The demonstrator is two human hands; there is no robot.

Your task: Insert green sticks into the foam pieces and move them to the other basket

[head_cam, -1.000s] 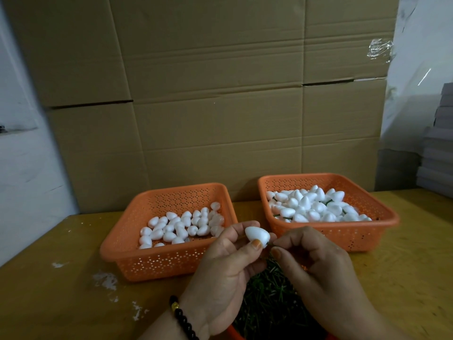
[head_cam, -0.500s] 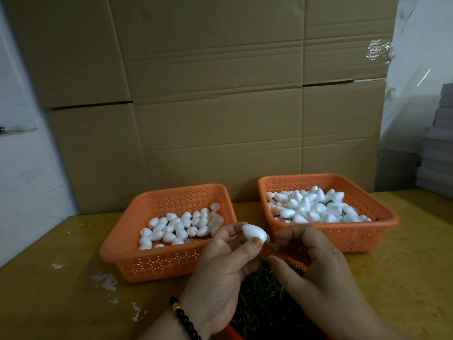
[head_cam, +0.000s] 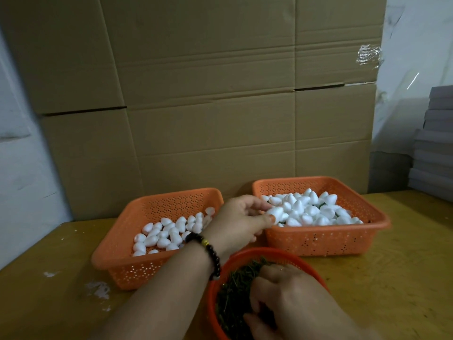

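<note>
My left hand (head_cam: pixel 239 218) reaches over the near-left corner of the right orange basket (head_cam: pixel 323 239) and pinches a white foam piece (head_cam: pixel 275 213) with a green stick in it. That basket is heaped with white foam pieces (head_cam: pixel 311 212) carrying green sticks. The left orange basket (head_cam: pixel 117 263) holds several plain foam pieces (head_cam: pixel 169 231). My right hand (head_cam: pixel 282 298) is down in a round orange bowl (head_cam: pixel 213 288) of green sticks (head_cam: pixel 235 288), fingers curled among them; whether they hold a stick is hidden.
Both baskets and the bowl stand on a yellow wooden table (head_cam: pixel 404 278). A wall of cardboard boxes (head_cam: pixel 208 106) rises right behind the baskets. Grey stacked sheets (head_cam: pixel 434 148) stand at the far right. White scuff marks (head_cam: pixel 98 289) dot the table at the left.
My left hand has carried the foam piece up and right, from in front of me to the right basket. My right hand has let go and dropped into the bowl of sticks.
</note>
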